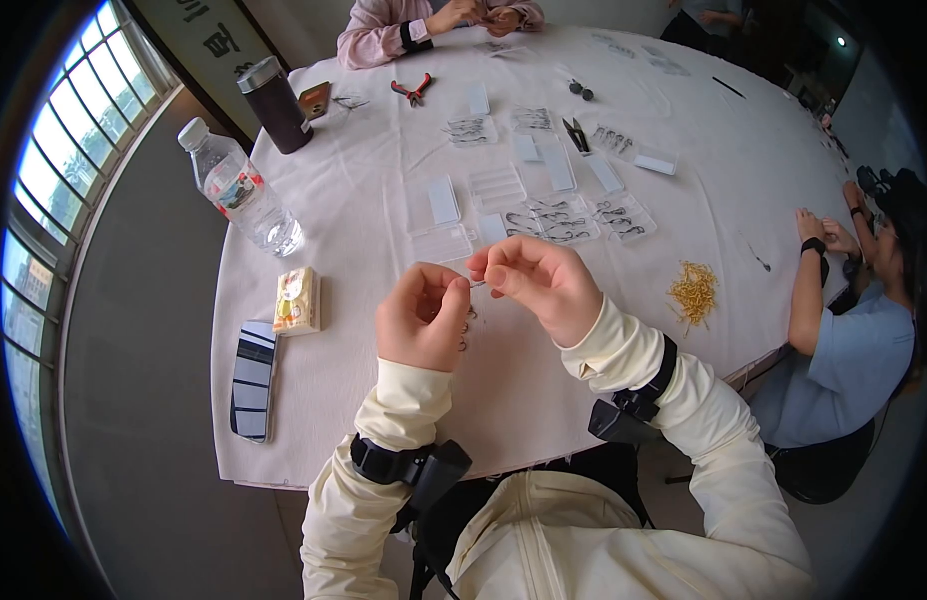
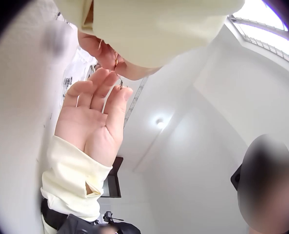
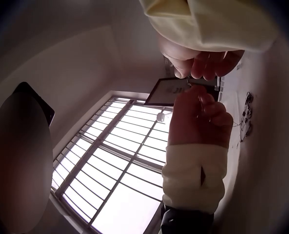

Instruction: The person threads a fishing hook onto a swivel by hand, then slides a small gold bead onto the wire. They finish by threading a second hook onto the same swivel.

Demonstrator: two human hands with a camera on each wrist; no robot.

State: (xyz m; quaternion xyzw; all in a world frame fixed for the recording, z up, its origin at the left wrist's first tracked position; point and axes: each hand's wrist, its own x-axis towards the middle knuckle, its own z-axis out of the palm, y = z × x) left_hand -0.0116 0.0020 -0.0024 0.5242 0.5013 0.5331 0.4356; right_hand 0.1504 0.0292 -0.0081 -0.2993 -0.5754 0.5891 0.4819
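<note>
In the head view my left hand (image 1: pixel 424 318) and right hand (image 1: pixel 544 285) meet over the near part of the table, fingertips close together. The left fingers pinch a small gold metal piece (image 2: pixel 116 62), seen in the left wrist view. A small dark metal piece (image 2: pixel 121 84) is pinched between the right thumb and fingers, just below it; its exact kind I cannot tell. Several small metal pieces (image 1: pixel 465 346) lie on the cloth beside the left hand. Beyond the hands, clear plastic boxes (image 1: pixel 443 243) stand open, some with dark hook-like pieces (image 1: pixel 554 220) in them.
A water bottle (image 1: pixel 246 190), dark flask (image 1: pixel 277 105), tissue pack (image 1: pixel 298 301) and phone (image 1: pixel 254 382) stand or lie on the left. Gold pieces (image 1: pixel 695 292) form a pile on the right. Red-handled pliers (image 1: pixel 414 90) and black snips (image 1: pixel 577 136) lie farther back. Other people sit around.
</note>
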